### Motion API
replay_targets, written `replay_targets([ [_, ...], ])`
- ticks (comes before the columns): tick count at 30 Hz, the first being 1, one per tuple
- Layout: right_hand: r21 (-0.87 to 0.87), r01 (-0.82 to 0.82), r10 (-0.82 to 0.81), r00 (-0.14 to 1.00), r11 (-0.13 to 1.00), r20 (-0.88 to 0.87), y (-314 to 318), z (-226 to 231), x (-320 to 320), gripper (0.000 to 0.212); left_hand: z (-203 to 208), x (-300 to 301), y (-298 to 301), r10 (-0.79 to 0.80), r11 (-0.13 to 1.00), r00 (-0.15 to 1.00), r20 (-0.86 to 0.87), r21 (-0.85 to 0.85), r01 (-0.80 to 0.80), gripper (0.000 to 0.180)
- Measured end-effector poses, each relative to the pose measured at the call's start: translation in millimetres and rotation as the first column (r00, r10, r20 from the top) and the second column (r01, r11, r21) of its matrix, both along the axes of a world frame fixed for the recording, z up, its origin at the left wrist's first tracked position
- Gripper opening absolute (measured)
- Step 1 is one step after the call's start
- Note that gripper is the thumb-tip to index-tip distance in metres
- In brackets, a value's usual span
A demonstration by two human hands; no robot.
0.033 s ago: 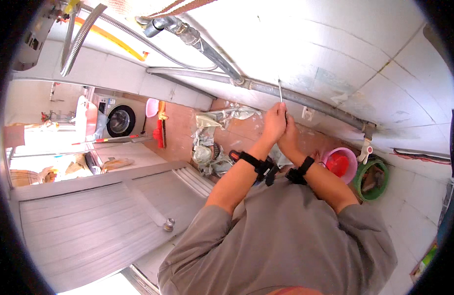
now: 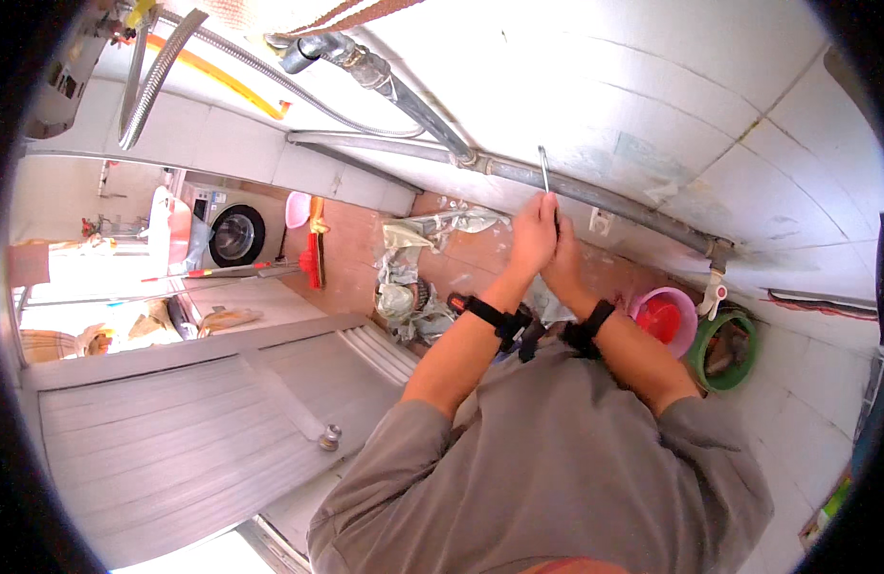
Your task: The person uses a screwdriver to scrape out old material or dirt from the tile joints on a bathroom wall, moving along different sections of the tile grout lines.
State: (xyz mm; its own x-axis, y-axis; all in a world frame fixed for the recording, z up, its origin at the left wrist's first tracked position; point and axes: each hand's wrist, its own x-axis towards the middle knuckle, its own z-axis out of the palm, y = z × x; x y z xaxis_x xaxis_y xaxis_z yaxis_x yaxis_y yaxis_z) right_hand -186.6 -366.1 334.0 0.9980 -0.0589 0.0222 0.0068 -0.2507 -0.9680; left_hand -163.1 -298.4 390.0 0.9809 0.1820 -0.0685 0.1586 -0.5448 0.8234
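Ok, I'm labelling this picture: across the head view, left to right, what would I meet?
Washing machine → red broom → left hand → right hand → pink basin holding something red → green basin

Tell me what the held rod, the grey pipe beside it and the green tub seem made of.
Rod: probably metal, polished, given its silvery glint.
Grey pipe: dull, patchy surface; metal or plastic, unclear.
Green tub: likely smooth plastic, by its solid colour.

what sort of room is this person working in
Probably a household wash or utility area: a pale, round-doored washing machine stands at left, and a long grey pipe runs along a white tiled wall.
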Motion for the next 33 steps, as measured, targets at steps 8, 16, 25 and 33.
replay_targets([
  [8,0.109,-0.017,0.004,0.993,0.994,0.114,-2,20,8,0.045,13,7,1,-0.067,0.997,0.991,0.114,-0.031,0.071,0.042],
  [16,0.100,-0.081,0.089,0.993,0.992,-0.072,-7,-1,-5,0.047,-23,-5,2,0.027,0.993,0.999,-0.040,-0.115,-0.032,0.040],
  [25,0.047,-0.074,0.079,0.989,0.996,-0.122,-8,-7,-8,0.044,-40,-1,6,-0.005,0.985,1.000,-0.017,-0.173,0.002,0.036],
  [33,0.079,-0.081,0.087,0.994,0.994,-0.069,-18,7,-7,0.044,-8,-5,-10,-0.043,0.984,0.998,0.046,-0.170,0.050,0.034],
])
